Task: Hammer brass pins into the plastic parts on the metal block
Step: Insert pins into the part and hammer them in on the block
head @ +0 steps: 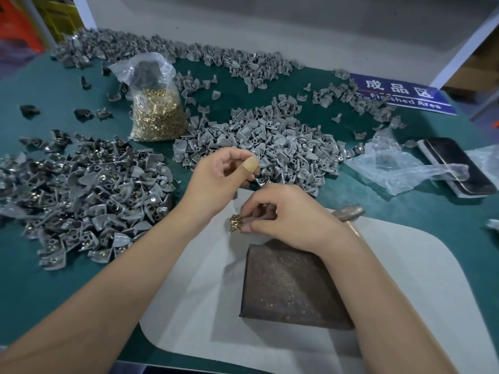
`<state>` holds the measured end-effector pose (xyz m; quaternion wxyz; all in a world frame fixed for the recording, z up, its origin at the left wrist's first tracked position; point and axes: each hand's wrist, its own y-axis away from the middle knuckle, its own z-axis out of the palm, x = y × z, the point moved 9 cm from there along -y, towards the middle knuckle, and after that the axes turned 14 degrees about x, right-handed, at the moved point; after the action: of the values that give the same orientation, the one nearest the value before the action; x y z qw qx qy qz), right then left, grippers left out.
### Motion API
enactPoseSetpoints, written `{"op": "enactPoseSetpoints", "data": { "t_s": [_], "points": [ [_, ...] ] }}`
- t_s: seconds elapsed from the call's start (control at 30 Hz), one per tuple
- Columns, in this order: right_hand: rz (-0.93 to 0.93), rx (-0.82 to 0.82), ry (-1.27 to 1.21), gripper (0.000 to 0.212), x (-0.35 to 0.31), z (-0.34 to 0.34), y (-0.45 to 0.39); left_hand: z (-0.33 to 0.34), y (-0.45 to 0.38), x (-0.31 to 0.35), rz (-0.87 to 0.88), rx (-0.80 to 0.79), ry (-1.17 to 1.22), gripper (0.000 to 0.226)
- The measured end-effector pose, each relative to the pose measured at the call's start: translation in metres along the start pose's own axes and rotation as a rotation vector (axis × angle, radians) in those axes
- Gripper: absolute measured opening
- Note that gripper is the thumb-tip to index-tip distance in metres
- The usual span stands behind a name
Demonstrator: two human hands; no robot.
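Observation:
A dark, pitted metal block (291, 287) lies on a pale grey mat (405, 279) in front of me; its top is bare. Just beyond its far edge my right hand (286, 217) pinches at a small cluster of brass pins (237, 220) on the mat. My left hand (224, 174), a plaster on its thumb, hovers with curled fingers at the near edge of a heap of grey plastic parts (275, 141); I cannot tell whether it holds one. A hammer (348, 213) lies behind my right wrist, mostly hidden.
A second heap of grey parts with brass pins in them (89, 195) covers the left of the green table. A clear bag of brass pins (156, 112) stands behind it. At right lie an empty plastic bag (391, 163), a phone (456, 166) and a blue sign (399, 95).

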<state>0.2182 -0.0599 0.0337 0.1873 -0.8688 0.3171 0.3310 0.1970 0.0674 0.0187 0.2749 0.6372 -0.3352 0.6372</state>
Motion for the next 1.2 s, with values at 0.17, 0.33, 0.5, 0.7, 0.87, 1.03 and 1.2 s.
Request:
{"op": "enactPoseSetpoints", "data": {
  "t_s": [0.17,0.33,0.5,0.7,0.87,1.03,1.2],
  "points": [
    [-0.016,-0.023,0.06,0.018,-0.002,0.004,-0.001,0.001,0.002,0.001,-0.014,-0.001,-0.007,0.016],
    [-0.042,-0.015,0.114,0.012,-0.005,0.004,-0.003,-0.001,0.002,0.0,-0.024,0.006,-0.024,0.015],
    [-0.104,0.004,0.2,0.012,-0.01,0.006,-0.002,-0.002,0.002,0.0,-0.04,0.014,-0.023,0.014],
    [-0.049,0.196,-0.177,0.012,-0.008,-0.023,-0.003,-0.005,0.001,0.001,-0.009,0.041,-0.019,0.017],
    [0.044,0.506,-0.446,0.016,0.018,-0.058,-0.002,-0.007,-0.001,0.001,-0.022,0.085,0.052,0.018],
    [0.165,0.585,-0.545,0.028,0.033,-0.059,-0.001,-0.003,0.001,0.002,0.02,0.027,0.057,0.014],
    [0.187,0.626,-0.561,0.017,0.035,-0.065,0.001,0.004,0.005,0.006,0.066,-0.044,0.047,0.014]
  ]
}}
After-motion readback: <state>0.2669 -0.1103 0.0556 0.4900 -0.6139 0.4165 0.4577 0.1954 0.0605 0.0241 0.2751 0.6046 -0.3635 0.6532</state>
